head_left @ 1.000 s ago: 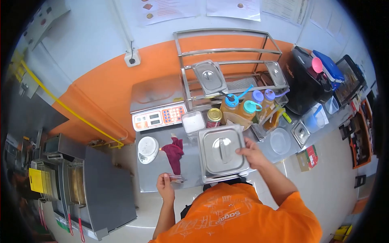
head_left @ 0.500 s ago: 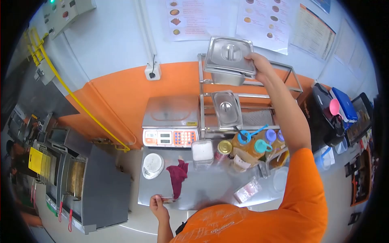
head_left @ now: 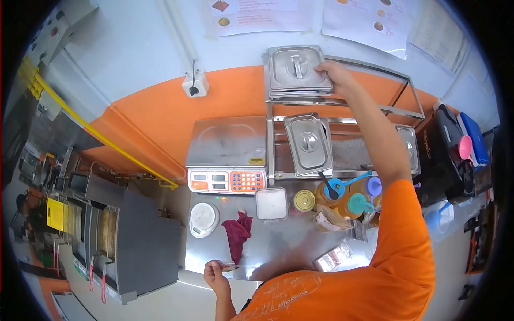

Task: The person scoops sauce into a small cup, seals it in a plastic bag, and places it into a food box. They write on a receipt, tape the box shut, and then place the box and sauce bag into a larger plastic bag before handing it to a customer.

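My right hand [head_left: 336,76] is on the right edge of a lidded steel pan [head_left: 297,69], which sits at the top left of the metal rack [head_left: 369,108]. Its fingers grip the lid's rim. Low over the table's front edge, my left hand [head_left: 214,274] pinches a small flat packet [head_left: 228,266], close to the lower end of a dark red cloth [head_left: 236,235]. A smaller lidded steel pan [head_left: 308,143] stands tilted on the rack level below.
On the steel table [head_left: 273,241] are a large scale [head_left: 227,181], a small round scale [head_left: 204,220], a white-filled container [head_left: 272,204], a gold-lidded jar [head_left: 304,200] and several bottles. Fryers [head_left: 134,241] stand left, a black appliance [head_left: 433,155] right.
The large steel pan has come down onto the top of the rack, with my right hand still on it. My view has shifted slightly. My left hand still holds the packet.
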{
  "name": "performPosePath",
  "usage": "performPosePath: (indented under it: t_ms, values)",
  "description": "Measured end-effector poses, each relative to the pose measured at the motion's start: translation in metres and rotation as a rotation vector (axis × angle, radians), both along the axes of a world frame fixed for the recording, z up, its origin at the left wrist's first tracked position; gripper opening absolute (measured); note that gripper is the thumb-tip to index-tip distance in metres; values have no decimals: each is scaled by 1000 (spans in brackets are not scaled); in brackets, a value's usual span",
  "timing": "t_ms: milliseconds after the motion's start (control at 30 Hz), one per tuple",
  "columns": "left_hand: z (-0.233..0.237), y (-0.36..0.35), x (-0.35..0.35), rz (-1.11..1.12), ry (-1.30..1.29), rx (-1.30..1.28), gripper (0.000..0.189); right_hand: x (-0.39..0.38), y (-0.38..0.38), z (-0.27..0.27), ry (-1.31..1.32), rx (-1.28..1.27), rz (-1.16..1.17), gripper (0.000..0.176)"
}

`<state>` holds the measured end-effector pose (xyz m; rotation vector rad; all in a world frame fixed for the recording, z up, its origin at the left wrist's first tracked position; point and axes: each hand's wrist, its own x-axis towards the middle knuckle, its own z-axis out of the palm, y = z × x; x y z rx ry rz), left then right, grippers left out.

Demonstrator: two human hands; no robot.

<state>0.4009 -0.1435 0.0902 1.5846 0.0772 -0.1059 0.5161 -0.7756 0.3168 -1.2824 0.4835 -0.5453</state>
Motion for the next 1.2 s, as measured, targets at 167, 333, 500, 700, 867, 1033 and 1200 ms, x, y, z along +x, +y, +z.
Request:
performPosePath:
  t_ms: [167, 333, 500, 700, 867, 1033, 1200]
  values:
    - [-3, 2, -2, -34, -34, -11, 23, -2, 2, -19, 80, -105, 29, 26]
    - [8, 5, -9, -76, -58, -86, 22, 8, -6, -20, 316, -818, -290, 60]
    - [10, 6, -22, -267, -112, -126, 16, -85, 116, 31, -122, -1312, -675, 65]
    - [21, -45, -71, -829, -172, -151, 17, -306, 347, -59, -21, -1290, 329, 51]
    - [17, -88, -137, -1300, -264, 11, 12, -444, 441, -173, 245, -900, 43, 33]
    - [23, -128, -243, -1634, -47, -97, 10, -573, 450, -177, 411, -834, -288, 12]
    - [32, -189, -405, -2173, -657, 10, 9, -754, 470, -178, 590, -866, -399, 14]
